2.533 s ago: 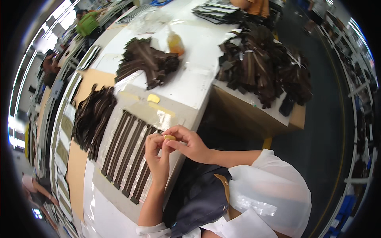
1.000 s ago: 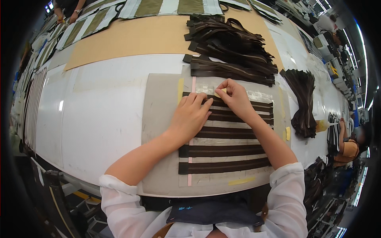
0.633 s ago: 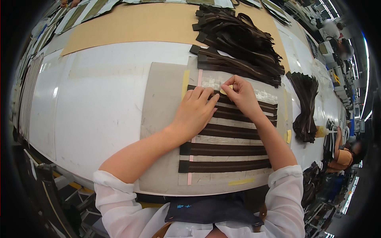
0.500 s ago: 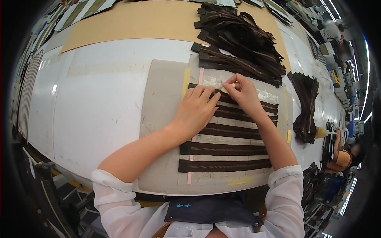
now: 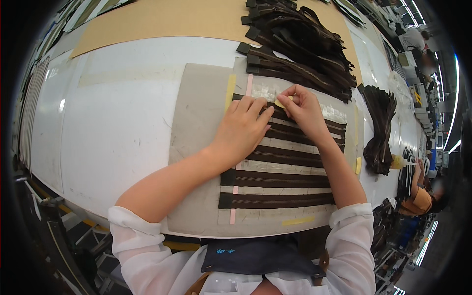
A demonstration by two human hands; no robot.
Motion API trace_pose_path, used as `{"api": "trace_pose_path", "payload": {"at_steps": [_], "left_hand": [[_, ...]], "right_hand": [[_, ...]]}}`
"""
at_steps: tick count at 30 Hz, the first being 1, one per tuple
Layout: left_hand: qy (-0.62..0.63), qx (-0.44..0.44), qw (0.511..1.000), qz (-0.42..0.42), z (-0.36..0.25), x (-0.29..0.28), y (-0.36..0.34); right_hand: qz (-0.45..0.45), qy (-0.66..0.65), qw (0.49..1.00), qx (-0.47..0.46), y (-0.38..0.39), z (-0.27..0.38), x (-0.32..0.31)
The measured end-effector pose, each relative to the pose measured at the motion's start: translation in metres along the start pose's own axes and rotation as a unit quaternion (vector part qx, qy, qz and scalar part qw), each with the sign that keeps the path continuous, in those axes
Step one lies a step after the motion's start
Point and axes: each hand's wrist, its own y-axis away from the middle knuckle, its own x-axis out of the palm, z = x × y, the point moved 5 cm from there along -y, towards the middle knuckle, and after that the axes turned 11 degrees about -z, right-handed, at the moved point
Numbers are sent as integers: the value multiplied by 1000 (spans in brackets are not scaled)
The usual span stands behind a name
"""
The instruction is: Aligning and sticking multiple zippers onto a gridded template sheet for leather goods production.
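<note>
Left hand: the left hand (image 5: 242,132) lies palm down on the grey board (image 5: 196,118), fingers together and stretched flat, pressing on the upper dark zipper strips.
Right hand: the right hand (image 5: 304,109) rests just beside the left, thumb and forefinger pinched on a small pale yellow piece (image 5: 281,103) at the top strip.
Zipper strips: five or so dark brown zippers (image 5: 278,178) lie in parallel rows across the board, the lower two uncovered, the upper ones partly under both hands.
Guide marks: a pink tape strip (image 5: 234,196) runs down the board's left part, crossing the zipper ends; a yellow tape piece (image 5: 229,91) sits near the top left.
Zipper pile: a loose heap of dark zippers (image 5: 300,44) lies beyond the board, touching its far edge.
Side bundle: another dark bundle (image 5: 378,128) lies to the right, apart from the board.
Table: the white table (image 5: 113,123) carries the board; a tan sheet (image 5: 172,19) lies farther back.
Other person: a person in orange (image 5: 418,196) works at the right edge.
</note>
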Motion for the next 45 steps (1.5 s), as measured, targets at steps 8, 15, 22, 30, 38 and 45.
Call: {"api": "trace_pose_path", "payload": {"at_steps": [8,15,22,30,38,45], "left_hand": [[16,-15,1000,20,1,0,1],[22,-19,999,22,2,1,1],[14,-17,1000,21,1,2,1],[1,-16,1000,22,0,2,1],[17,-18,999,21,0,2,1],[15,-20,999,27,0,1,0]], "right_hand": [[2,22,1000,5,1,0,0],[-4,38,999,8,1,2,-1],[-1,45,999,13,1,2,-1],[-14,42,999,0,1,1,2],[-33,-10,999,31,-2,-1,-4],[-28,-7,999,15,4,4,-3]]}}
